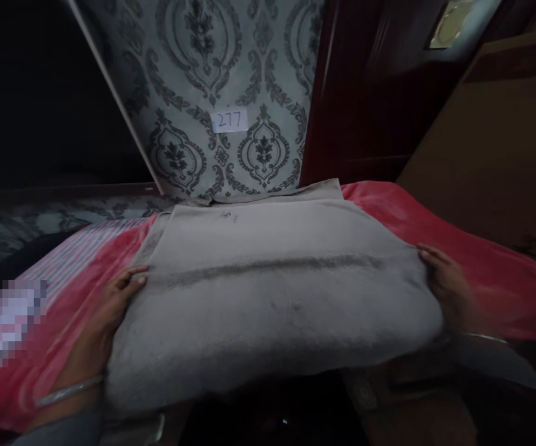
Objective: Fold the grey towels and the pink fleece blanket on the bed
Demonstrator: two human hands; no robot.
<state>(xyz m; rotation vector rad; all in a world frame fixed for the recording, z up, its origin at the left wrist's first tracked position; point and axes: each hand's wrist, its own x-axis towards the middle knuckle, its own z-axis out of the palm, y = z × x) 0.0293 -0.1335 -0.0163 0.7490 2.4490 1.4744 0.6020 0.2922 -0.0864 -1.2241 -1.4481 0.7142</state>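
A wide piece of grey cloth (268,297), perhaps a garment, spreads between my hands. A dark crease band runs across its middle, and a small dark mark shows near its far left corner. My left hand (121,294) pinches the left edge between thumb and fingers. On the opposite side my right hand (444,279) grips the right edge, its thumb and fingertips partly hidden by the fabric. The far part of the cloth lies on a red cover (388,210), with another layer of grey fabric showing behind it. The near edge hangs toward me and is blurred.
Striped fabric (82,248) lies at the left by the red cover. Behind stands a patterned wall (263,80) with a paper label (229,120) reading 277. A dark screen (54,99) is at left, a dark red door (365,93) and a brown board (504,136) at right.
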